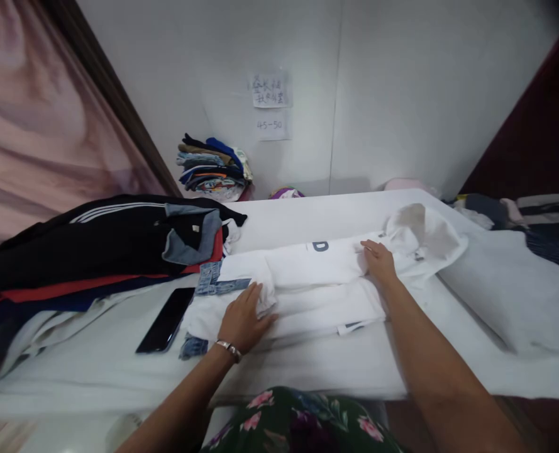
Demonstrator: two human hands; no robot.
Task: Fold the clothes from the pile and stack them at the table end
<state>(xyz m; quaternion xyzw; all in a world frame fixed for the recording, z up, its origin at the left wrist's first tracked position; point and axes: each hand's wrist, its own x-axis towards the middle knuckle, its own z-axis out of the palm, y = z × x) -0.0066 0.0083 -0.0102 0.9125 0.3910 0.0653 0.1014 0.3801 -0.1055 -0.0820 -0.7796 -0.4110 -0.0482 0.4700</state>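
Note:
A white hoodie (317, 267) lies folded lengthwise on the white table, with a dark printed letter on it. Its hood (423, 242) spreads at the right end. Blue denim (208, 280) shows at the left end, partly under white cloth. My left hand (244, 318), with a bracelet at the wrist, rests on the bunched white fabric there, thumb apart from the fingers. Near the hood, my right hand (378, 261) touches the hoodie's upper part with its fingers extended; its thumb is hidden.
A black phone (166, 321) lies left of the hoodie. Beyond it is a pile of dark garments (114, 236). Folded clothes (213, 167) are stacked by the wall. At right lie a light grey cloth (519, 292) and more clothing (543, 220). The table edge (307, 396) runs before me.

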